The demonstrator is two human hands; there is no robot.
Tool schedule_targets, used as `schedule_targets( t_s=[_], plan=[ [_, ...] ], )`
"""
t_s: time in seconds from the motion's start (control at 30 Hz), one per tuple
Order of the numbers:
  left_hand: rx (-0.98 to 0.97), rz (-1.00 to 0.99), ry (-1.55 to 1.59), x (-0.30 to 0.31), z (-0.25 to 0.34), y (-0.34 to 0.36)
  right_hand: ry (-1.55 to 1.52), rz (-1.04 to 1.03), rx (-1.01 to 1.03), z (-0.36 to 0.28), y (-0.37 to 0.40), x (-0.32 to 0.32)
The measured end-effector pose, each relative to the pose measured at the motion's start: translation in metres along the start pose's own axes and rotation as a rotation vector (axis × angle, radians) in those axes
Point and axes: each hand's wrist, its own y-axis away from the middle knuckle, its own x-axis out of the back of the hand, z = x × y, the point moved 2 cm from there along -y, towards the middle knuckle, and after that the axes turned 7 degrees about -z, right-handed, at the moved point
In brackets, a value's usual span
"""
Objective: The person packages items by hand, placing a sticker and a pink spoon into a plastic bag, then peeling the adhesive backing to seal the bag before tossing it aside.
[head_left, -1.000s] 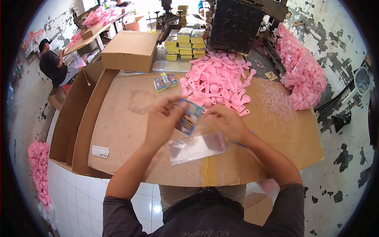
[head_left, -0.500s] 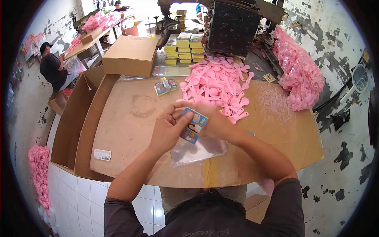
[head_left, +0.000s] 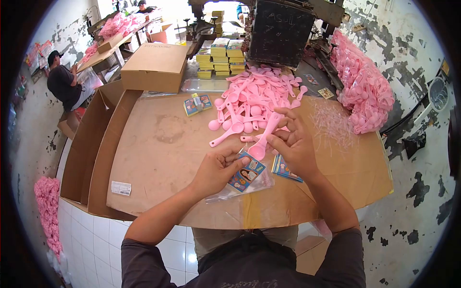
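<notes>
Pink plastic spoon (head_left: pixel 265 137) is held by the handle in the right hand (head_left: pixel 294 144), pinched narrowly between thumb and fingers, bowl end lowered. Blue printed card (head_left: pixel 248 173) is gripped at its upper left edge by the left hand (head_left: pixel 217 169), thumb on top, card face up and turned at an angle. Spoon bowl is placed right at the card's upper edge (contact can't be told). Clear plastic bags (head_left: pixel 222 196) are seen under the card, laid flat on the cardboard sheet (head_left: pixel 158 156). More blue cards (head_left: pixel 284 169) are stacked just beside, partly covered by the right hand. Spoon pile (head_left: pixel 259 93) is heaped beyond both hands, a few spoons spread at its near edge. Banded card bundle (head_left: pixel 197 105) is set left of the pile; yellow-edged stacks (head_left: pixel 221 56) are lined up behind. Thin clear strips (head_left: pixel 331 126) are scattered to the right, near the bagged pink items (head_left: pixel 363 89). Closed carton (head_left: pixel 153 67) is positioned at far left, with a dark-shirted person (head_left: pixel 65 82) visible past it.
</notes>
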Motion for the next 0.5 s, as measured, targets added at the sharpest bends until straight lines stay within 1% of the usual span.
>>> schedule_targets(
  t_s=[0.03,0.1,0.2,0.23,0.3,0.33,0.4,0.43,0.47,0.5],
  plan=[
    [0.019,0.003,0.008,0.001,-0.001,0.000,0.003,0.036,0.064,0.001,0.002,0.000],
    [-0.016,0.007,-0.001,-0.001,0.003,0.000,0.010,0.111,0.191,0.002,0.004,0.000],
    [-0.083,0.008,0.020,-0.003,0.001,-0.003,-0.066,0.050,0.121,-0.006,0.001,0.004],
    [-0.107,0.006,0.031,-0.003,0.000,-0.003,-0.048,0.048,0.102,-0.002,0.002,0.003],
    [-0.050,-0.015,0.023,0.000,-0.004,-0.003,-0.012,0.043,0.068,0.008,0.004,-0.001],
    [-0.020,-0.025,0.019,0.001,-0.006,-0.002,-0.023,0.039,0.089,0.010,0.006,-0.004],
    [-0.032,-0.033,0.026,0.002,-0.005,-0.003,-0.045,0.028,0.128,0.013,0.010,-0.009],
    [-0.039,-0.038,0.028,0.002,-0.004,-0.003,0.129,-0.083,0.146,0.021,0.010,-0.002],
    [-0.006,-0.028,0.008,0.003,-0.003,-0.003,0.304,-0.193,0.165,0.032,0.011,0.012],
    [0.026,-0.019,-0.014,0.004,-0.001,-0.002,0.297,-0.240,0.144,0.031,0.008,0.013]
  ],
)
